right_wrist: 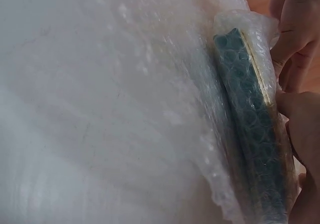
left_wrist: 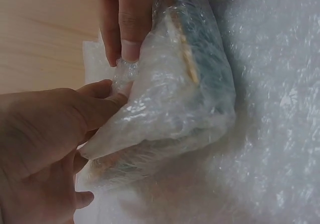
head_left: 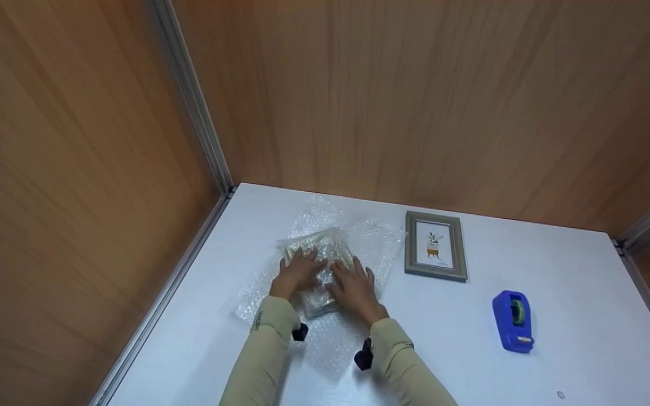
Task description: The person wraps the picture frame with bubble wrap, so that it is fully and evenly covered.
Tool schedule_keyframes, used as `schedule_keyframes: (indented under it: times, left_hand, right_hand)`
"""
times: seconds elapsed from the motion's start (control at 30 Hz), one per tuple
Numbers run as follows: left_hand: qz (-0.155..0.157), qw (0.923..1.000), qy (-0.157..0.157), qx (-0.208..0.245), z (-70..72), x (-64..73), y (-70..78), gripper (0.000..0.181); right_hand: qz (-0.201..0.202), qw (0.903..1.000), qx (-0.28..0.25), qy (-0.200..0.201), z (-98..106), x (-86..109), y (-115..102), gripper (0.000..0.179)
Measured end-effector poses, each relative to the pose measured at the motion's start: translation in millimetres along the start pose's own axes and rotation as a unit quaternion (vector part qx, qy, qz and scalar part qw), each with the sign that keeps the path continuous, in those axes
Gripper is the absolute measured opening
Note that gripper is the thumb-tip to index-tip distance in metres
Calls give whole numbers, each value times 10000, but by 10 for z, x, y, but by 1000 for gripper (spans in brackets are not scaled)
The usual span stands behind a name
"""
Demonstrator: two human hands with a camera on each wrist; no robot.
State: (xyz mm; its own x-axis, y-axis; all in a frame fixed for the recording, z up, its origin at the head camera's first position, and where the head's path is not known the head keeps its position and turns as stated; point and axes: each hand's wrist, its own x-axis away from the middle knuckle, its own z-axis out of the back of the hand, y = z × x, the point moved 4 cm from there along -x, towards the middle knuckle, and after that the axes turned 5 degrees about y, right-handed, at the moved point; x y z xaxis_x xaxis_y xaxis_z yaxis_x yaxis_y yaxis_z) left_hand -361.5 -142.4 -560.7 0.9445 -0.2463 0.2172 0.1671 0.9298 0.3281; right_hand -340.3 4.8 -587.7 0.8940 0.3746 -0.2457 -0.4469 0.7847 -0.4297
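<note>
Smooth white tabletop [head_left: 432, 338], crinkly bubble wrap [head_left: 378, 242] beneath left hand [head_left: 295, 276] and right hand [head_left: 355, 290], fingers [left_wrist: 134, 26] outspread.

Booth-like workstation, wood-grain panels [head_left: 415, 101], metal corner strips [head_left: 194, 96], white tabletop [head_left: 443, 332], blue tape dispenser [head_left: 506, 328]

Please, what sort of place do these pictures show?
Probably a packing booth: a flat white tabletop, bordered by tall brown wood-grain panels, holds clear plastic bubble wrap and a blue plastic tape dispenser.
</note>
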Motion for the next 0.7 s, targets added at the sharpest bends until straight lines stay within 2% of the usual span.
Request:
schedule_keyframes:
  times: [0.2, 0.5, 0.7]
  left_hand:
    - [39, 9999, -17, 113, -9, -16, -6, 61]
    - [-218, 9991, 122, -332, -10, -27, 7, 60]
    - [-345, 9972, 194, -638, 6, -30, 24, 60]
  right_hand:
    - [-48, 9998, -211, 38, 0, 43, 19, 53]
    - [4, 9977, -657, 183, 43, 96, 77, 52]
    - [-85, 9933, -1015, 554, 130, 121, 140, 47]
